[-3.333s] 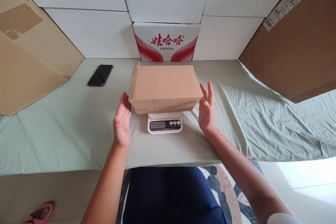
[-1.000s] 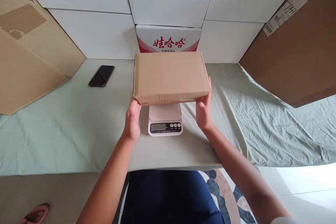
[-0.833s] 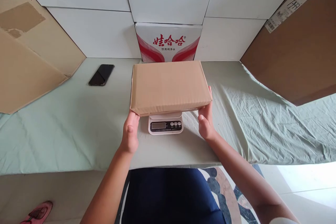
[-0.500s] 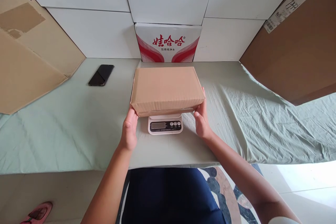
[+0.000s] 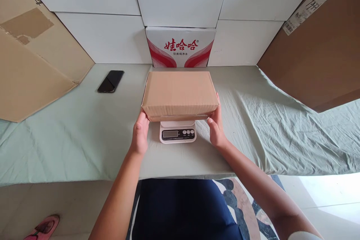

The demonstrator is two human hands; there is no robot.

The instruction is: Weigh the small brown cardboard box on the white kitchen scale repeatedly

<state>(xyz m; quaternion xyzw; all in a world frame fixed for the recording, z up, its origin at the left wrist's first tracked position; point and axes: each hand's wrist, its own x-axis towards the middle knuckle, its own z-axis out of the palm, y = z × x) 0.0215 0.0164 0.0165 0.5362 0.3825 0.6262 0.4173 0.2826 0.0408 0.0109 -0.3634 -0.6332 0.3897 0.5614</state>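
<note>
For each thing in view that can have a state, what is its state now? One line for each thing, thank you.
Cardboard box: closed, lying flat over the scale, held at both ends.
Scale: under the box; display too small to read.
Left hand: grips the box's left end.
Right hand: grips the box's right end.
Phone: screen dark, lying flat on the green sheet.
Red-and-white carton: closed, standing against the wall.

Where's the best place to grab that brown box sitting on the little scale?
Probably by its two short ends, one hand from each side. The cardboard box is wide, flat and overhangs the kitchen scale, so its ends are free. The left hand and right hand already grip it at the near corners.
</note>
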